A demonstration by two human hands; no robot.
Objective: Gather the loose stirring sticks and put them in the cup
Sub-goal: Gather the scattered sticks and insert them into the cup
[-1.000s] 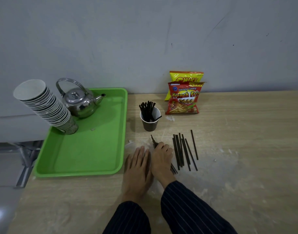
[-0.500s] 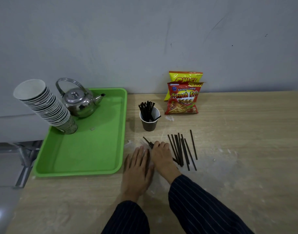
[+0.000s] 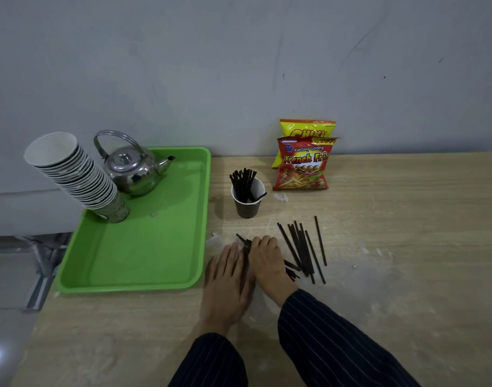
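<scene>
A dark paper cup [image 3: 247, 211] stands on the wooden table with several black stirring sticks [image 3: 243, 183] upright in it. My right hand [image 3: 267, 262] lies in front of the cup, its fingers curled over a small bundle of sticks [image 3: 245, 243]. The bundle's ends poke out past the fingertips and beside the wrist. My left hand [image 3: 227, 280] rests flat on the table, its inner edge against that bundle. Several more loose sticks [image 3: 303, 248] lie fanned out on the table just right of my right hand.
A green tray [image 3: 155, 263] sits to the left, holding a steel kettle [image 3: 133, 170] and a tilted stack of paper cups [image 3: 77, 177]. Two snack bags [image 3: 303, 163] lean against the wall behind the cup. The table's left edge runs beside the tray.
The bundle under my right hand has swung, its far tip turning left toward my left hand. My right forearm has shifted right. My left hand has stayed flat in place.
</scene>
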